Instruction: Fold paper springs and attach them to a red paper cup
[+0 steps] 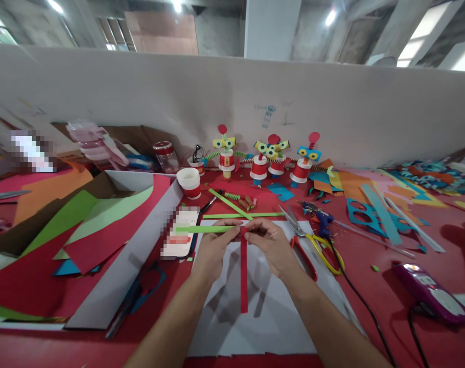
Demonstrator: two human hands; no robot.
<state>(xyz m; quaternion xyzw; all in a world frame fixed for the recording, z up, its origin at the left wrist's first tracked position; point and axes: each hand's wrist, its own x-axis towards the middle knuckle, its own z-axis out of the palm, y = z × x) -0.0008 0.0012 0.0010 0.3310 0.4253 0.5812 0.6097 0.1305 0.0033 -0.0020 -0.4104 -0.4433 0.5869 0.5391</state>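
Observation:
Over a white sheet (225, 327), my left hand (221, 243) and my right hand (266, 240) meet fingertip to fingertip. Between them they pinch a red paper strip (244, 286) and a green paper strip (213, 229) where their ends come together. The red strip hangs down toward me, while the green one reaches out to the left, passing in front of a phone (181, 243). My fingers partly cover the joint, so how the ends overlap is hidden. Two more green strips (232, 205) lie just beyond my hands, and a folded green paper spring (231, 196) rests behind them.
Yellow-handled scissors (326, 250), red-handled pliers (304, 258) and a blue glue gun (324, 222) with a black cord lie right. A box of coloured paper (113, 278) stands left. Several paper-cup figures (259, 167) and a white cup (189, 181) stand behind. A purple device (432, 291) sits far right.

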